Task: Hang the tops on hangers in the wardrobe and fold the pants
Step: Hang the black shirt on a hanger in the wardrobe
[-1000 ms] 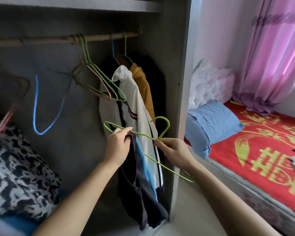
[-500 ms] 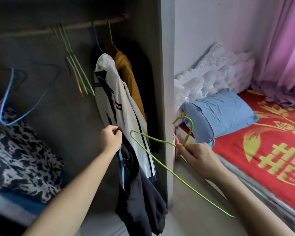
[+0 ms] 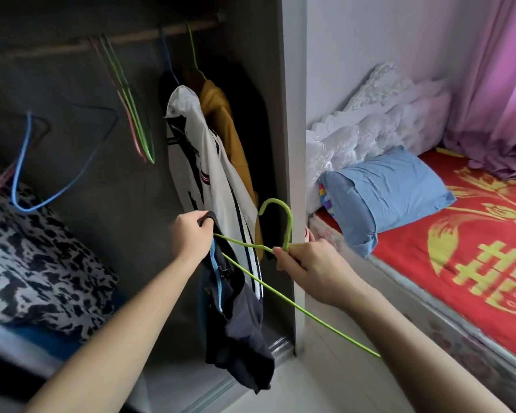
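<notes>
Some tops (image 3: 203,150) hung; dark garment (image 3: 239,323) pending.
Our left hand (image 3: 191,234) grips it; our right hand (image 3: 307,263) grasps the green hanger (image 3: 276,222).

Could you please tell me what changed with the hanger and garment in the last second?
The left hand released the shoulder of the green hanger and grips only the dark garment. The right hand swung the hanger out, then brought its tip back to the garment beside the left hand. Unchanged: the right hand pinches the hook's base; the white top hangs on the rail.
</notes>
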{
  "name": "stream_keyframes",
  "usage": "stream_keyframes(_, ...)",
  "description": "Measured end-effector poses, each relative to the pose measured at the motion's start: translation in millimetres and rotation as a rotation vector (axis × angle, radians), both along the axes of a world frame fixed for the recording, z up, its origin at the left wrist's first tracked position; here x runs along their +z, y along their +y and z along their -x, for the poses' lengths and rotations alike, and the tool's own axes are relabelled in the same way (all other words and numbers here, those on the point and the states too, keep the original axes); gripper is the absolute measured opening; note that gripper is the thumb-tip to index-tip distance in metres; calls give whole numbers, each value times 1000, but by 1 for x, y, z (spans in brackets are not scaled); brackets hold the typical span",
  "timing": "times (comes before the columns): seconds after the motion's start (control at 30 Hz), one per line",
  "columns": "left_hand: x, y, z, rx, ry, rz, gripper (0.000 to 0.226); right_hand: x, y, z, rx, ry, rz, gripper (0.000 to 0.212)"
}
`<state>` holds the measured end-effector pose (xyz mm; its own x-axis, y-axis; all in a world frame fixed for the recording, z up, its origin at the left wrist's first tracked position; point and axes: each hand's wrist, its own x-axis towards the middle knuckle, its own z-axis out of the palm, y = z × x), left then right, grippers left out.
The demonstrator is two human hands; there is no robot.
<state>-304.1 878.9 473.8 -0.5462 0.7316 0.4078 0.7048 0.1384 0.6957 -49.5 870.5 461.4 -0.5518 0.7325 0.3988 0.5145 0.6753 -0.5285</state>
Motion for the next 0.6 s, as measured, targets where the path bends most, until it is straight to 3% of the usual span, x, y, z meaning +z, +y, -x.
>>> stream_keyframes(0.2,22,-13,-11,-144,-152,-127,18,1,15,50,-114,25,142,47)
stream_keyframes(0.43,32,-43,3,-301,-186,-239,13,15,7,68,-205,444,-34,40)
stream_keyframes(0.53,44,-50,-2,-349,-230,-331,20,10,-3,84,-180,328,-32,42)
stream_keyframes(0.6,47,-56,-8,-414,-196,-285,26,6,-5,90,-180,242,-98,42)
